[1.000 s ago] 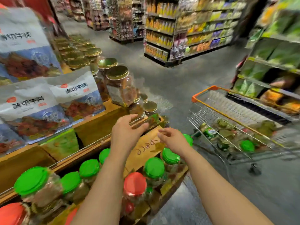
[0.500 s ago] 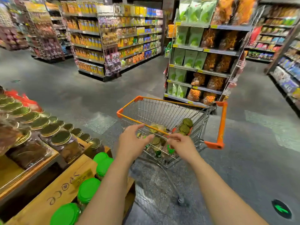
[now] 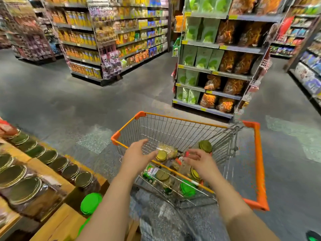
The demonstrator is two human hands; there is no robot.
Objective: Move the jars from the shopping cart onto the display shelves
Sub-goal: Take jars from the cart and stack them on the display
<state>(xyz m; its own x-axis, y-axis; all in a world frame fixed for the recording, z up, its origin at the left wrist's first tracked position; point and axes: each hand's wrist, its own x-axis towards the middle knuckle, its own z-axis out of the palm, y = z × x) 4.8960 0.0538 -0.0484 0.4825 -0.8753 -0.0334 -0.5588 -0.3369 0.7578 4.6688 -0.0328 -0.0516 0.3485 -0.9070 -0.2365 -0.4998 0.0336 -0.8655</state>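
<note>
Supermarket aisle, grey floor (image 3: 69, 101), stocked snack racks (image 3: 213, 66) standing beyond the shopping cart (image 3: 258, 164). Cart is serving as landmark. To the cart's left, the wooden display shelves (image 3: 57, 221) are already carrying rows of gold-lidded jars (image 3: 22, 190) and some green-lidded jars (image 3: 91, 202), so part of the stocking appears done. Inside the cart's basket several jars are still lying in a loose heap: a gold-lidded jar on its side (image 3: 165, 152), another gold lid (image 3: 205, 146) toward the cart's far right corner, a green lid (image 3: 187, 189) near its close edge. Roughly half a dozen seem left; exact count is not readable. Left hand (image 3: 137, 158) is hovering over the cart's left rim, fingers spread wide, holding nothing. Right hand (image 3: 201, 162) is hanging above the heap, fingers loosely bent, holding nothing. Judgement: reaching for the next pick.
</note>
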